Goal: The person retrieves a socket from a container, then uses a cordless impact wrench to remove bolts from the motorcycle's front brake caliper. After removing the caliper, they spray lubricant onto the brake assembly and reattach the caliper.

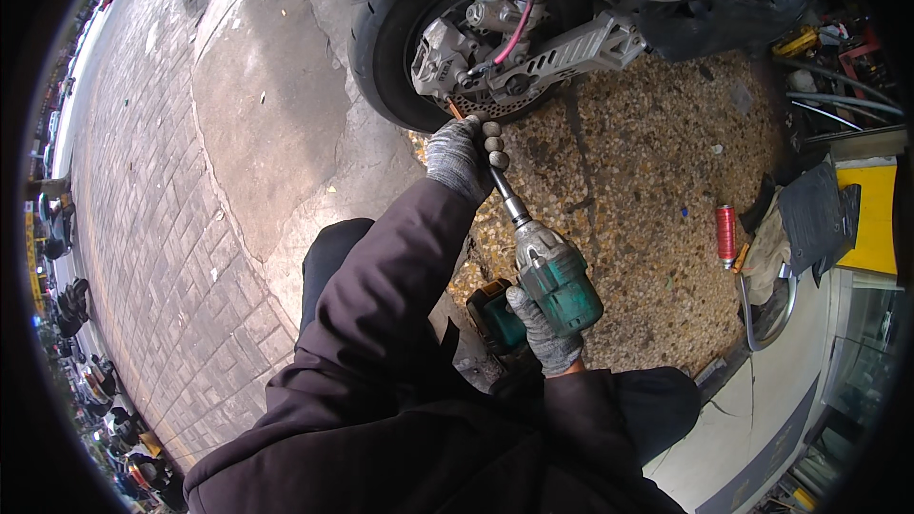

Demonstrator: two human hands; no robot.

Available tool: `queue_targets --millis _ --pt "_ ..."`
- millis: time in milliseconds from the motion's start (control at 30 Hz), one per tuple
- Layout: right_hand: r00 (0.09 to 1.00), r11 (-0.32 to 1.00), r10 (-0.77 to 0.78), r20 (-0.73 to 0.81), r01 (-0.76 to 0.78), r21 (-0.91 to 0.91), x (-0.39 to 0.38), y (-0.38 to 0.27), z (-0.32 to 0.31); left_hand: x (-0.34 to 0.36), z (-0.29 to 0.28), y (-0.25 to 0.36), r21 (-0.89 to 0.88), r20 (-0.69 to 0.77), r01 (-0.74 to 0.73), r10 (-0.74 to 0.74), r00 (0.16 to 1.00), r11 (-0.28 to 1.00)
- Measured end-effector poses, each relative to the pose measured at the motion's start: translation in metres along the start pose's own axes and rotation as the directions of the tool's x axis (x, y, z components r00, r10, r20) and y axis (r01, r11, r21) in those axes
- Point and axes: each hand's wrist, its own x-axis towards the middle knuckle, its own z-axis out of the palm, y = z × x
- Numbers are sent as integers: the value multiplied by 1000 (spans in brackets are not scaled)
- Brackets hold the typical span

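Step in hand, as judged: guiding the power driver (552,286) toward the brake part (438,59) on the wheel (378,57), far side. Right hand (547,335) grasps the driver at its rear; left hand (455,157) is curled around its steel shaft (514,206). Next move seems to call for a steady, straight line-up. Driver: near centre, tilted far-left, green and grey, scuffed. Copper-coloured rod (455,111) shows beyond left fingers; cannot tell whether it joins the shaft.
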Motion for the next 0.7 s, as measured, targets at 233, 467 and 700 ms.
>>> queue_targets --millis 233,467,700 --pt "972 906 -231 47 233 -353 6 -4 0 4 -7 8 -206 169 139 -105 980 969" --pt "860 513 -410 303 492 -704 23 -8 -4 4 8 9 151 -193 44 -14 981 988" --pt "996 998 -54 -65 54 -11 8 -23 21 3 10 13 120 -201 62 -37 979 991"
